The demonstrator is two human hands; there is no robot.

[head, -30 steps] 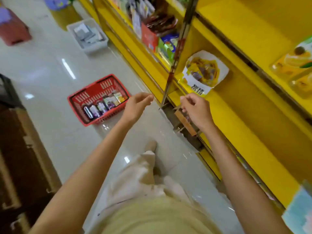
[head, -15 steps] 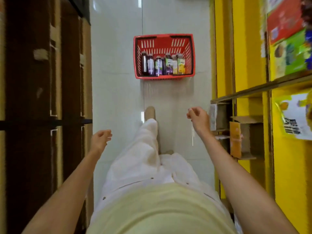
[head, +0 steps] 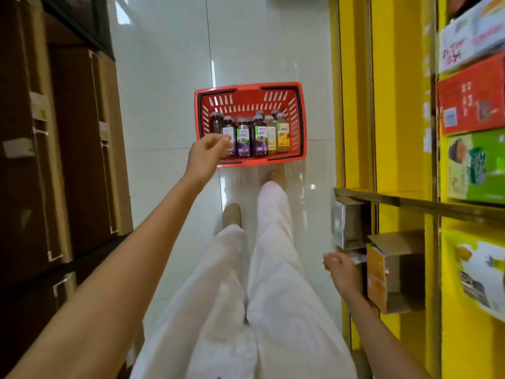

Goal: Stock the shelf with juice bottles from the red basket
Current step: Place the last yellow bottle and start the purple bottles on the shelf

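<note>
From the head view, the red basket (head: 250, 88) sits on the tiled floor (head: 164, 105) at twelve o'clock, just past the person's feet. A row of juice bottles (head: 252, 135) stands upright along its near wall. The left hand (head: 206, 154) is stretched out over the basket's seven o'clock corner, fingers loosely curled and holding nothing. The right hand (head: 343, 272) hangs at four o'clock beside an opened cardboard box (head: 393, 272), relaxed and empty as far as I can see. The yellow shelf (head: 404, 132) rises at three o'clock.

This looks like the pick-up step. Next the left hand would need to lower and close round a bottle near that end.
</note>
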